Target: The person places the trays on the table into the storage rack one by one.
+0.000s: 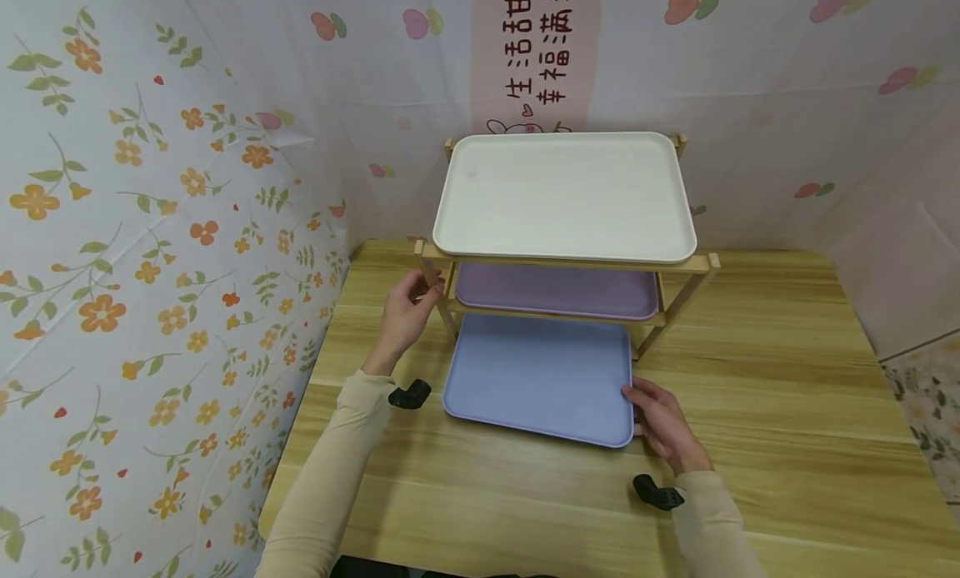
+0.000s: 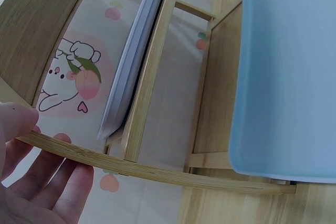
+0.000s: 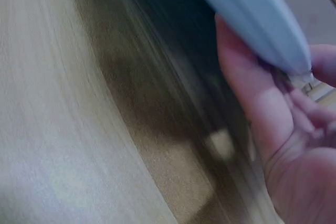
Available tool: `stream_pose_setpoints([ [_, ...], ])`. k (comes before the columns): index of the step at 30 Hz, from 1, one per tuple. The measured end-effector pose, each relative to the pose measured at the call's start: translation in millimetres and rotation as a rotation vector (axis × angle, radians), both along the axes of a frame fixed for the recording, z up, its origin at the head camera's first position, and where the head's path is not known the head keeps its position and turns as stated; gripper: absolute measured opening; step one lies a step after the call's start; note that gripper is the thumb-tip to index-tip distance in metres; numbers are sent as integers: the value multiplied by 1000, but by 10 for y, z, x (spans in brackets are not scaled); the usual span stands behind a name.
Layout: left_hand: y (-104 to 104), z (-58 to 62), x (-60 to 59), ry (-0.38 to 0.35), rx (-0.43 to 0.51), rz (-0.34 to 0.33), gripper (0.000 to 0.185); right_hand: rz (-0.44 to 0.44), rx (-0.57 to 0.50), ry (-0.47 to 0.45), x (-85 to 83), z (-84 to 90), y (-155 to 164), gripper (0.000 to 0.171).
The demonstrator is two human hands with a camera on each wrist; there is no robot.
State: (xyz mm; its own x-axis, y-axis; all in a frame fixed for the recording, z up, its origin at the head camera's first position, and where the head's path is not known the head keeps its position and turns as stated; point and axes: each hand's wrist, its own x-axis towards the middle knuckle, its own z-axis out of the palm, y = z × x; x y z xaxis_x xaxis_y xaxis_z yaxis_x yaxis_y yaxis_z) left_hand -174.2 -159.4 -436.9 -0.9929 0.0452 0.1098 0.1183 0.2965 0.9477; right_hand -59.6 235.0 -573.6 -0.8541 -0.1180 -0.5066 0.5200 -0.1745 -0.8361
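A three-tier wooden rack (image 1: 686,293) carries a white tray (image 1: 562,196) on top and a purple tray (image 1: 555,291) in the middle. From its bottom level a blue tray (image 1: 540,378) sticks out toward the front, slightly askew. My left hand (image 1: 408,310) holds the rack's front left post; in the left wrist view its fingers (image 2: 73,195) curl behind the wood. At the blue tray's right edge, my right hand (image 1: 663,424) pinches the rim. The right wrist view shows this tray edge (image 3: 257,22) raised off the table, between thumb and fingers.
The rack stands on a wood-grain table (image 1: 780,395), close to a printed cloth backdrop (image 1: 390,70). Flowered cloth (image 1: 172,295) hangs along the left side. Both wrists wear small black devices.
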Motion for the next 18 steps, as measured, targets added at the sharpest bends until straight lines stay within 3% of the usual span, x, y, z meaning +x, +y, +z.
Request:
stream_pose_setpoints([
  [2, 0, -3, 2, 4, 3, -2, 27, -34, 13, -22, 7, 18, 4, 62],
  [9, 81, 335, 158, -23, -15, -18, 28, -73, 21, -30, 52, 47, 63, 53],
  [12, 87, 347, 171, -12, -26, -21, 28, -59, 92, -21, 60, 57, 70, 49],
  [18, 83, 303, 148, -8, -35, -15, 29, 69, 333, 39, 66, 124, 11, 43],
])
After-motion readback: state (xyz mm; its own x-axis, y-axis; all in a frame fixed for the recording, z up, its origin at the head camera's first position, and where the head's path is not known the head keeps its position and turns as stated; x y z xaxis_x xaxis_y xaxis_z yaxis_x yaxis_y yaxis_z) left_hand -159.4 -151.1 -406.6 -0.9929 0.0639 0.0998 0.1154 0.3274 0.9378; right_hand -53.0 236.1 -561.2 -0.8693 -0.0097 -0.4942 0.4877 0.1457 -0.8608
